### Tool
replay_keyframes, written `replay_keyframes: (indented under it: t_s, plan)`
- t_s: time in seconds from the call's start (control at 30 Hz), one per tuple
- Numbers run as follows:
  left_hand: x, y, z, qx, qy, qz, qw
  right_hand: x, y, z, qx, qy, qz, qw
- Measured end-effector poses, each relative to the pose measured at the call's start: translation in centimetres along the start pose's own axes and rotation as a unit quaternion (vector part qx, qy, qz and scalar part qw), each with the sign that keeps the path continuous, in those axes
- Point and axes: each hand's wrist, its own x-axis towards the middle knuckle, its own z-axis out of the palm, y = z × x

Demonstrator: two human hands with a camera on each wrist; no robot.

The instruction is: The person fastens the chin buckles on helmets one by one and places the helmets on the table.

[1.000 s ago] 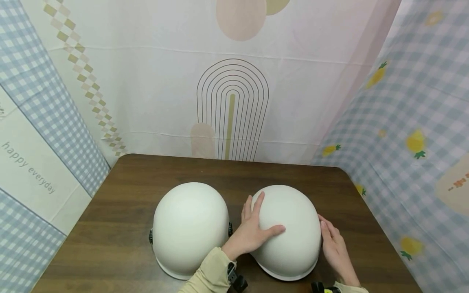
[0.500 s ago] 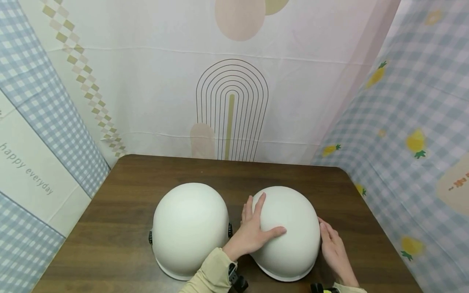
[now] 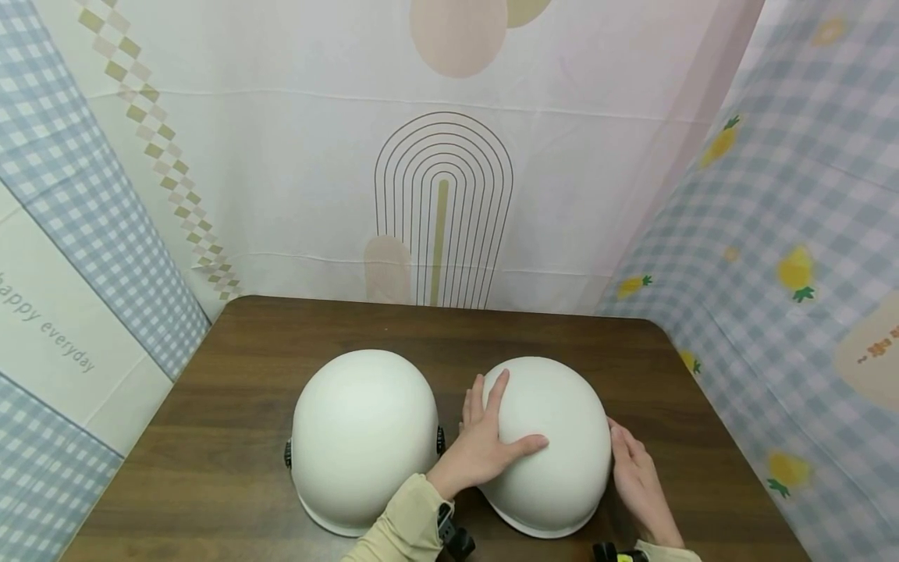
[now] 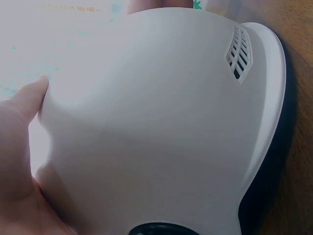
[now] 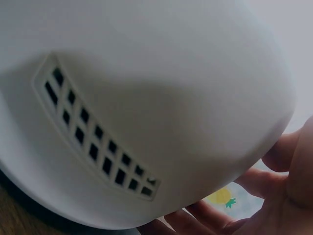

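Two smooth white helmets stand dome-up, side by side. The right helmet (image 3: 544,468) is between both hands. My left hand (image 3: 481,453) rests on its left side with fingers spread and the thumb lying across the dome. At its right side, the fingertips of my right hand (image 3: 637,476) touch the shell low down. Slotted vents show on this helmet's shell (image 4: 146,112) in the left wrist view and again on the shell (image 5: 195,127) in the right wrist view. The left helmet (image 3: 365,437), with black knobs at its sides, is untouched beside my left forearm. The inside of each helmet is hidden.
Both helmets sit on a dark brown wooden table (image 3: 232,437) with rounded far corners. A pale printed cloth (image 3: 302,187) hangs behind it, and blue checked cloths hang at the left and the right. Wrist cameras (image 3: 456,538) are strapped to both wrists.
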Motion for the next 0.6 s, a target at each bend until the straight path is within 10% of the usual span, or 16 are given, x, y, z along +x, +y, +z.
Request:
replay_keyframes:
  t_s: [0.6]
  plan:
    - [0.26, -0.09, 0.01, -0.003, -0.013, -0.013, 0.9998, -0.1, 0.64, 0.82, 0.057, 0.015, 0.027, 0.9979]
